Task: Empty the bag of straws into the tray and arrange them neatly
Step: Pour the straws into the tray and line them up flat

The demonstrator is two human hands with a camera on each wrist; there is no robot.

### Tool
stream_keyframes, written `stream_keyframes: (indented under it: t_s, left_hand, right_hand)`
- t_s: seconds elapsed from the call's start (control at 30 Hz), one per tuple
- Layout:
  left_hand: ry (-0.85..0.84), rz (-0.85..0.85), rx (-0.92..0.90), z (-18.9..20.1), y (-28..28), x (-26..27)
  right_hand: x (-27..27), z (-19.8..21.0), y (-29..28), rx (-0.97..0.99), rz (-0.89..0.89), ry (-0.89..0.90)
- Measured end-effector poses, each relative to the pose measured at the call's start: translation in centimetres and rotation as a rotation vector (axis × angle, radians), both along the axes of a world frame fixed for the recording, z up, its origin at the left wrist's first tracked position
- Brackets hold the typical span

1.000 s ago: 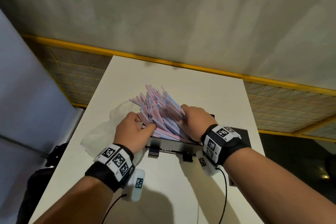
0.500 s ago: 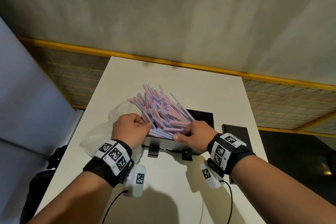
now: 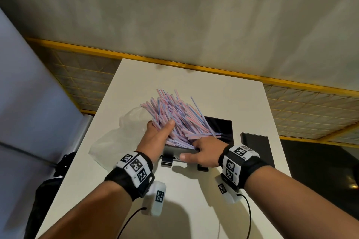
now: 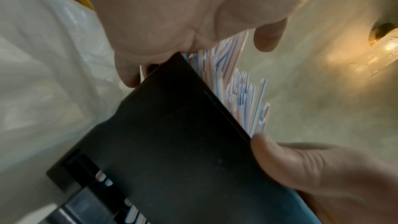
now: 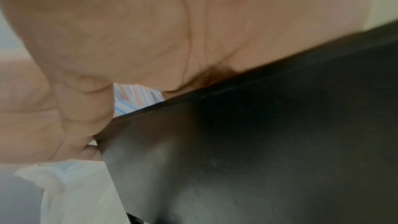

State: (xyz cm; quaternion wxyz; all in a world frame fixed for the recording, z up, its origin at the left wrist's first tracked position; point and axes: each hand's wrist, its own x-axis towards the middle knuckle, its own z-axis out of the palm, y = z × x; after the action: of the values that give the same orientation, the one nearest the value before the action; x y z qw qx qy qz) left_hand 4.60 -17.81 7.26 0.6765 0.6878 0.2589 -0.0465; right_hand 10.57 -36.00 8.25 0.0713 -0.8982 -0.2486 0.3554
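Nearest, the black tray (image 3: 174, 150) is being steadied at its near rim by the right hand (image 3: 202, 152), its fingers laid fairly straight along the smooth, hard front edge and gripping nothing. Just beyond, the heap of straws (image 3: 174, 118) is being pressed from its left side by the left hand (image 3: 155, 136), the thumb stretched out against the bundle and the other fingers hidden behind it, so a true grasp cannot be confirmed. Thin, light, red-and-blue striped tubes are lying fanned and crossed, many tips overhanging the far rim. Judging from this, the heap is best being squeezed gently from both sides and tapped toward one wall, since such slippery tubes are likely to roll and spring out under a hard push. Left of the tray, the crumpled, translucent plastic bag (image 3: 116, 137) is lying emptied on the matte white table (image 3: 194, 209)
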Motion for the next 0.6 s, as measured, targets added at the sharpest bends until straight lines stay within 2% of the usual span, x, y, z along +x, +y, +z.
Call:
stream_keyframes:
  t_s: [0.13,0.23,0.3,0.47,0.6]
  left_hand:
    - [0.005,-0.034,0.118,-0.9,0.3,-0.2]
    - [0.034,-0.032,0.500,-0.8,1.0,-0.3]
    - [0.016,-0.022,0.645,0.2,1.3,-0.2]
    - [-0.027,-0.109,0.747,1.8,1.5,0.3]
    - [-0.014,-0.175,0.749,2.3,1.4,0.9]
  right_hand:
    - [0.1,-0.5,0.4,-0.006,-0.026,0.005]
    - [0.1,-0.7,0.3,0.022,-0.049,0.008]
    - [0.0,-0.8,0.2,0.067,-0.069,0.019]
    - [-0.1,-0.6,0.2,0.047,-0.043,-0.030]
    - [-0.9,0.3,0.1,0.076,-0.046,-0.088]
